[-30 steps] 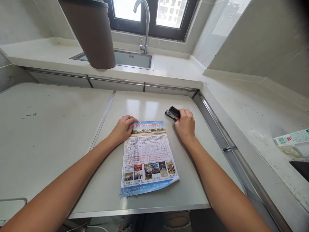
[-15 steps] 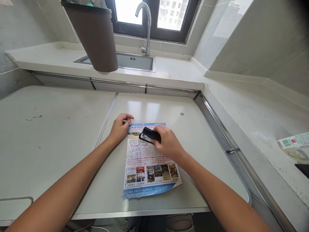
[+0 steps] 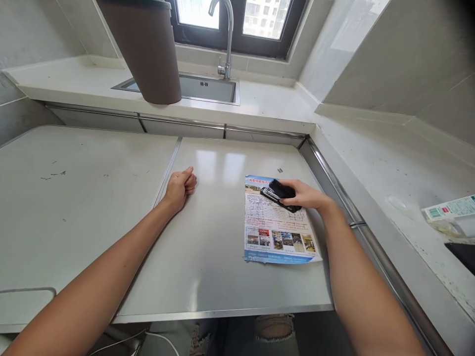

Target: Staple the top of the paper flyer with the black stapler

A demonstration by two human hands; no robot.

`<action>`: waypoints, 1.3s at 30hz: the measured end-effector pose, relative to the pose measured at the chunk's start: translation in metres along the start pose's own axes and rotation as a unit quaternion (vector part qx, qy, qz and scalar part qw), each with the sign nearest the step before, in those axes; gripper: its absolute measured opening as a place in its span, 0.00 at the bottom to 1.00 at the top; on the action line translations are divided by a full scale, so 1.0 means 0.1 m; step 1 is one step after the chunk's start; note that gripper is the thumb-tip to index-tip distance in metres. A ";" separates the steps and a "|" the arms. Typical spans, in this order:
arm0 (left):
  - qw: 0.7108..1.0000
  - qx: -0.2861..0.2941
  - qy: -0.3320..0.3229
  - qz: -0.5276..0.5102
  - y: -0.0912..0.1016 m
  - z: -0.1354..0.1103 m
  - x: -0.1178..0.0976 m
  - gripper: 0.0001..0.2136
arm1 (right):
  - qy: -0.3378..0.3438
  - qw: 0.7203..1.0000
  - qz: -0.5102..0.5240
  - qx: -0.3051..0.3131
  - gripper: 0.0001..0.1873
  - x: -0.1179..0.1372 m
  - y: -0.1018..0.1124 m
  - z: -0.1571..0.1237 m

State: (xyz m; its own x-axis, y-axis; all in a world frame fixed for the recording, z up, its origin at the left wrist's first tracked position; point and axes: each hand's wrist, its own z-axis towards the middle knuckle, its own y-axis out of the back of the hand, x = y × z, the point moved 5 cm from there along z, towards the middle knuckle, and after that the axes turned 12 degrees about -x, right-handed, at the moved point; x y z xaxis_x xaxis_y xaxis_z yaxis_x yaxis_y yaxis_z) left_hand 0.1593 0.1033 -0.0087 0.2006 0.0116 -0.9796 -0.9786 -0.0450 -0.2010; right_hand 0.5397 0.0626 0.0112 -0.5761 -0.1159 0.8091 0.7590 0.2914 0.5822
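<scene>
A black stapler (image 3: 278,196) is in my right hand (image 3: 306,194), whose thumb and fingers close round its rear part. Beneath it lies a printed flyer (image 3: 274,242) with blue bands, red and black text and several photos. The flyer rests on the right half of the white folding table (image 3: 218,232), and the stapler hides part of its upper right. My left hand (image 3: 180,188) is closed in a fist on the table, left of the flyer and apart from it. Nothing shows between its fingers.
Two staple strips (image 3: 280,170) lie beyond the flyer. Loose staples (image 3: 55,173) are scattered on the table's left half. A brown bin (image 3: 158,64) stands by the sink (image 3: 210,89) and faucet (image 3: 228,44). A white box (image 3: 449,207) sits on the right counter.
The flyer and the stapler in my right hand have moved right and slightly away from me. My left hand has come off the flyer's corner and curled into a fist.
</scene>
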 end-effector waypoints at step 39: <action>0.987 0.075 -0.020 0.138 -0.08 -0.03 0.04 0.28 | -0.011 0.925 0.103 -0.367 0.38 -0.64 0.37 0.16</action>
State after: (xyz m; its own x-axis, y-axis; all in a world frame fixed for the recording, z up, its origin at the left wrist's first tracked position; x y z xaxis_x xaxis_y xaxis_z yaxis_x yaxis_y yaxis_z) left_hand 0.1677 0.1007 -0.0106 -0.0731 0.0584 -0.9956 -0.9922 0.0970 0.0785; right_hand 0.5992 0.0961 -0.0202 -0.3969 -0.1073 0.9116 0.8497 -0.4185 0.3207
